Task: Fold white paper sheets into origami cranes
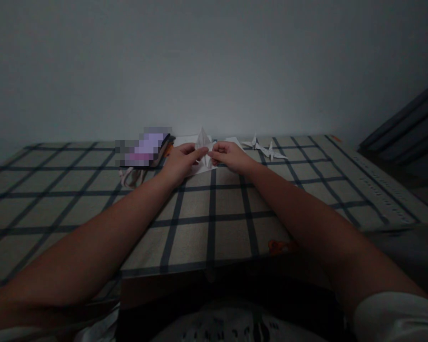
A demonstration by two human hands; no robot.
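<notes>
Both my arms reach out over a checked tablecloth (214, 209) in dim light. My left hand (181, 160) and my right hand (228, 155) meet at a small white folded paper figure (204, 141), each pinching it between fingertips. The figure stands up between the hands with a pointed tip on top. It sits over a flat white sheet of paper (185, 140) lying near the far edge of the table.
Two finished white paper cranes (271, 151) lie to the right of my hands. A blurred purple object (142, 148) lies to the left by the wall, with a cord or strap (130, 176) below it. A plain wall rises behind the table.
</notes>
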